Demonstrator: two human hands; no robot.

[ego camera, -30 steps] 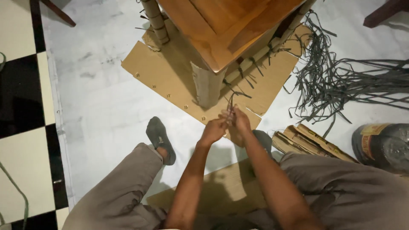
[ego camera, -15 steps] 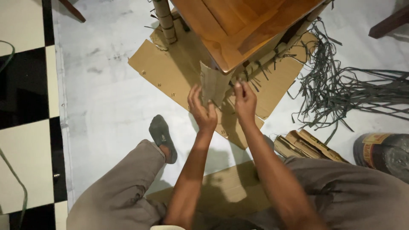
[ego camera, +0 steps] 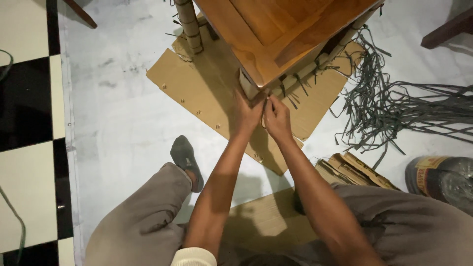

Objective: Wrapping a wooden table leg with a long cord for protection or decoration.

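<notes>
Right under the near corner of the wooden table (ego camera: pixel 281 34), you've got your left hand (ego camera: pixel 246 114) flat around the cardboard-wrapped leg (ego camera: pixel 248 86) and your right hand (ego camera: pixel 277 118) pinching a dark strap (ego camera: pixel 269 104). Looks like the tying step; next up, I'd guess, is cinching it snug.

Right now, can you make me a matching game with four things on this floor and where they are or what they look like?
Things:
1. wooden table
2. grey straps
3. flat cardboard sheet
4. left hand

Places or looks:
A. a loose tangle on the pale floor, at the right of the picture
B. pressed against the cardboard-wrapped table leg
C. shiny and orange-brown, at the top
D. lying on the floor under the table

Pairs: 1-C, 2-A, 3-D, 4-B
</notes>
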